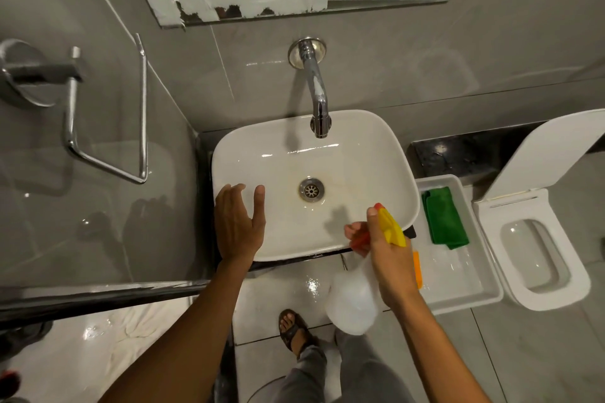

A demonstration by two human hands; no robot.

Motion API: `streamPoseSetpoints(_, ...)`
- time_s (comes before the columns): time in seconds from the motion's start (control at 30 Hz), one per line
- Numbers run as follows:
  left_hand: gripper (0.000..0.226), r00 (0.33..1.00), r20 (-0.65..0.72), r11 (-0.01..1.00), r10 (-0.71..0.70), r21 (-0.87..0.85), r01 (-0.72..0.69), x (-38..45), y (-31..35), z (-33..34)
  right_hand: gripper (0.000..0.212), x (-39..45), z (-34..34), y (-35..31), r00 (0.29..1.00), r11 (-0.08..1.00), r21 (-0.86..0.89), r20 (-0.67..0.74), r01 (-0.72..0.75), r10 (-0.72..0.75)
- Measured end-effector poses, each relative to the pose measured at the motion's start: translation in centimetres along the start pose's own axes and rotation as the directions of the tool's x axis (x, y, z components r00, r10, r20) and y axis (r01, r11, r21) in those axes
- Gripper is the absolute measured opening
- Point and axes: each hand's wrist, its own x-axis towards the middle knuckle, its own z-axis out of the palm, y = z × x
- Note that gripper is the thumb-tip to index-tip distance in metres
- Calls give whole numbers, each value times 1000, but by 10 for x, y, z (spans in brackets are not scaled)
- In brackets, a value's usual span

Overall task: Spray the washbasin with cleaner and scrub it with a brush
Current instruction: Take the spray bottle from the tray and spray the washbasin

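Note:
A white rectangular washbasin with a stained bowl and a metal drain sits under a chrome wall tap. My right hand grips a translucent spray bottle with a yellow and red head, held over the basin's near right corner, nozzle aimed into the bowl. My left hand rests open on the basin's near left rim, fingers spread. An orange object, partly hidden behind my right hand, lies in the tray; I cannot tell if it is the brush.
A white tray right of the basin holds a folded green cloth. A white toilet with raised lid stands further right. A glass partition with a chrome towel bar is on the left. My sandalled foot stands on the wet tiled floor.

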Motion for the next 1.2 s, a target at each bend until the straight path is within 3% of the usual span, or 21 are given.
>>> streamPoseSetpoints(0.07, 86, 1000, -10, 1000, 12, 2, -12, 0, 0, 0, 38, 2, -13, 3, 999, 1000, -18, -45, 22, -23)
streamPoseSetpoints(0.13, 82, 999, -28, 1000, 28, -6, -29, 0, 1, 0, 25, 2, -24, 4, 996, 997, -72, -79, 34, -40)
streamPoseSetpoints(0.23, 75, 999, -40, 999, 37, -11, -37, -1, 1, -1, 23, 0, -39, 7, 994, 989, -145, -104, -26, 11)
streamPoseSetpoints(0.4, 66, 998, -43, 999, 42, -24, -43, -2, 2, -1, 54, -18, -47, 17, 988, 977, -187, 91, -106, 125)
streamPoseSetpoints(0.53, 64, 998, -57, 999, 35, -39, -37, -1, 2, -2, 62, -35, -32, 29, 992, 933, -349, 65, -83, 112)
streamPoseSetpoints(0.63, 71, 996, -78, 998, 39, -51, -43, -2, 4, -2, 41, -39, -17, 39, 988, 942, -329, 112, -67, 109)
streamPoseSetpoints(0.73, 74, 995, -86, 998, 42, -50, -46, -2, 4, -4, 53, -45, -4, 38, 959, 969, -222, 231, -111, 163)
streamPoseSetpoints(0.83, 72, 995, -89, 998, 37, -52, -42, -3, 5, -3, 69, -46, 11, 36, 931, 965, -236, 313, -116, 188)
streamPoseSetpoints(1.03, 63, 997, -70, 998, 24, -54, -27, -2, 6, -2, 74, -40, 36, 36, 980, 964, -267, 191, 0, 53)
streamPoseSetpoints(1.2, 67, 995, -67, 997, 71, -4, -72, -4, 12, -3, 68, -24, 17, 43, 955, 989, -127, 275, -75, 108)
